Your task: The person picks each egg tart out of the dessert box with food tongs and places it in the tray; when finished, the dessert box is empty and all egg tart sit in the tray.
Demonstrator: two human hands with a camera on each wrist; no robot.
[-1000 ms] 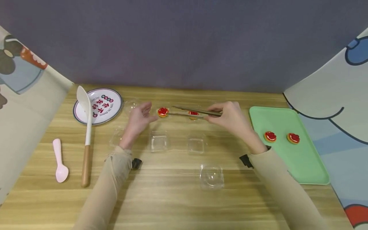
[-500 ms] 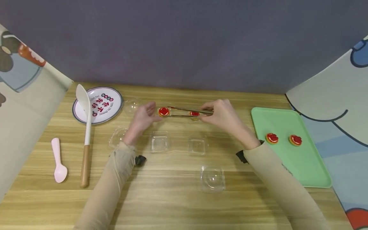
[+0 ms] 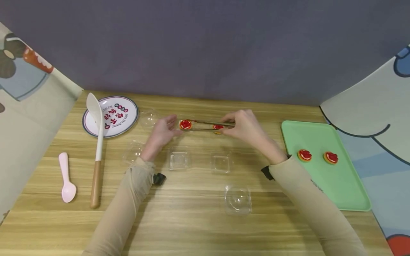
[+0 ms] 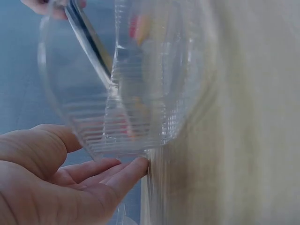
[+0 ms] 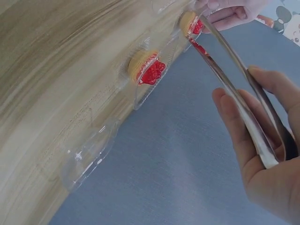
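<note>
In the head view my right hand (image 3: 245, 128) holds metal tongs (image 3: 208, 123), which point left. In the right wrist view their tips are at a small tart (image 5: 190, 24) with red topping, and one tip is smeared red; whether they grip it I cannot tell. That tart sits in a clear plastic box (image 4: 140, 93). At the box's left side my left hand (image 3: 161, 133) has its thumb and fingers spread, fingertips at or very near the box's edge. A second tart (image 5: 149, 68) sits in another clear box, partly behind the tongs in the head view.
More clear plastic boxes (image 3: 178, 160) and lids (image 3: 237, 200) lie on the wooden table (image 3: 179, 227). On the right, a green tray (image 3: 339, 185) bears two tarts (image 3: 304, 155). To the left are a patterned plate (image 3: 128, 119), a long-handled ladle (image 3: 98, 142) and a pink spoon (image 3: 68, 181).
My right hand and the tongs have moved slightly left, and the tongs' tips have come closer together beside the left tart. My left hand has shifted slightly right toward the box.
</note>
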